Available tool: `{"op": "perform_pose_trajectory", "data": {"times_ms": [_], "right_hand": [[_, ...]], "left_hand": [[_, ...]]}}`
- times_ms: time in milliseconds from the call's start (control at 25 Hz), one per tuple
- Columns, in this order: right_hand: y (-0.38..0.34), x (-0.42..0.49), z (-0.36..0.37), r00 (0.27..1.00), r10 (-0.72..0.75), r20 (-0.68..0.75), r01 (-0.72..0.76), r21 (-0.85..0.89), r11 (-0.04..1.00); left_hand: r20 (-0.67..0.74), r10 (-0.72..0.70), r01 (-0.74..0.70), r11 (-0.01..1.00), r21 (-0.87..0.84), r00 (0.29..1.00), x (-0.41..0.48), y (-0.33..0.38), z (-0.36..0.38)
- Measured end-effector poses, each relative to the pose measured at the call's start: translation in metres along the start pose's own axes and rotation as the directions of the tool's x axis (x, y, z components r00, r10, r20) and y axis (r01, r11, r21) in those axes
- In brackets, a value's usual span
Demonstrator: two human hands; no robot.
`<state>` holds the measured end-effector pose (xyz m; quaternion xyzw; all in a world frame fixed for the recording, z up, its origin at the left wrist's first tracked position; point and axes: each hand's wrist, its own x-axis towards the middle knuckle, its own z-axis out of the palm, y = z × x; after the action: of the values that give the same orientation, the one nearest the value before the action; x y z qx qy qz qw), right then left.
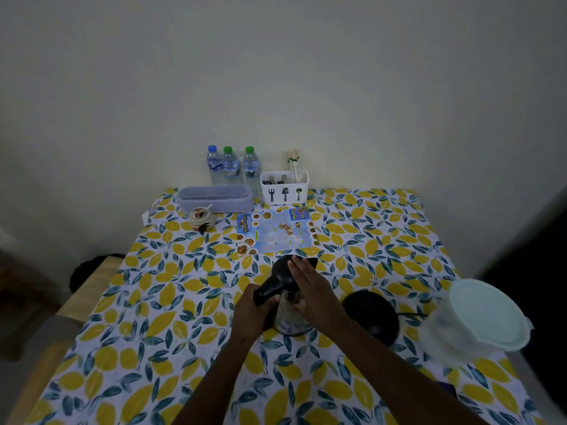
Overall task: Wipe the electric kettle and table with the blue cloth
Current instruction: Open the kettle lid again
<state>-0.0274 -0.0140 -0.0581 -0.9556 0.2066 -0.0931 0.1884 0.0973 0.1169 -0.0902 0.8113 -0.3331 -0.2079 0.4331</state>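
Observation:
The electric kettle (288, 320), steel with a black lid and handle, stands in the middle of the lemon-print table (153, 302), off its base. My left hand (253, 308) is wrapped around the black handle. My right hand (311, 286) lies over the lid, fingers on top and thumb against the steel body. No cloth shows in either hand. A small dark blue patch (448, 391) lies at the table's right front edge; I cannot tell whether it is the blue cloth.
The round black kettle base (372, 314) with its cord sits just right of the kettle. Beside it stands a lidded plastic container (487, 314). Further back are a menu card (276, 231), a cutlery holder (285, 187), three water bottles (231, 167), a lilac box (214, 197) and a small jar (201, 219).

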Motion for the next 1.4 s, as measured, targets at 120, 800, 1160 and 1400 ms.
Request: {"op": "perform_pose_trajectory", "data": {"times_ms": [120, 800, 1160, 1400], "right_hand": [[0.003, -0.006, -0.003, 1.0, 0.02, -0.017, -0.019, 0.068, 0.998], [0.086, -0.104, -0.056, 0.827, 0.438, -0.354, -0.442, 0.074, 0.894], [0.094, -0.108, -0.047, 0.825, 0.428, -0.37, -0.424, 0.096, 0.901], [0.095, -0.112, -0.055, 0.842, 0.401, -0.361, -0.415, 0.043, 0.909]], "left_hand": [[-0.033, -0.005, 0.002, 0.997, -0.082, 0.999, -0.003, 0.002, 0.006], [0.381, 0.176, -0.141, 0.983, -0.117, 0.908, 0.026, 0.107, 0.111], [0.411, 0.199, -0.193, 0.98, -0.057, 0.89, 0.034, 0.102, 0.119], [0.295, 0.342, -0.372, 0.927, 0.049, 0.892, 0.018, 0.103, 0.121]]}}
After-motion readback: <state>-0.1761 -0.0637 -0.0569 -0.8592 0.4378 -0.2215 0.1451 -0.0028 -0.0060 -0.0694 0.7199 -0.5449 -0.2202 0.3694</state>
